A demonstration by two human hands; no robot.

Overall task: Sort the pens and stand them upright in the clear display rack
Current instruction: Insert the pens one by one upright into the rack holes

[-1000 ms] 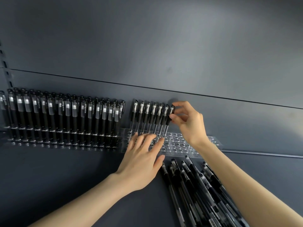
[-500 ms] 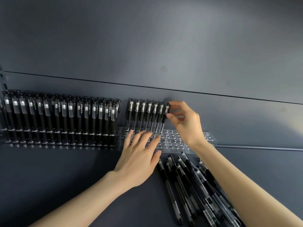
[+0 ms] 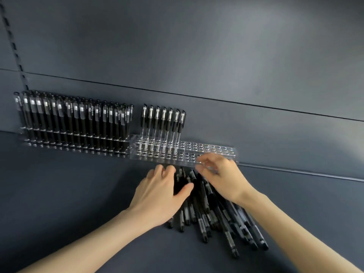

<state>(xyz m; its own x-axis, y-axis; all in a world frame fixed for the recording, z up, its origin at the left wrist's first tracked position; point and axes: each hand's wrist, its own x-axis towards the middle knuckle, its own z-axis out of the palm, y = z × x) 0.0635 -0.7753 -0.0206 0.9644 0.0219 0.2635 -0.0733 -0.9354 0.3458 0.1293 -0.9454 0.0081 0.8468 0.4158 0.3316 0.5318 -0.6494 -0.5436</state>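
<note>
Pick-up step. Loose pens (image 3: pixel 206 209) heaped just in front of the clear rack (image 3: pixel 216 149). Left hand (image 3: pixel 159 192) curls over the heap; right hand (image 3: pixel 218 178) blurs at the rack's front edge. Can't tell either grip. Next, probably: lift one pen and seat it upright.

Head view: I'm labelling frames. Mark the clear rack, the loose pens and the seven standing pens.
clear rack (image 3: pixel 216 149): head view, empty right holes.
loose pens (image 3: pixel 214 217): head view, mid-pile barrel.
seven standing pens (image 3: pixel 162 125): head view, middle pen's grip.
</note>
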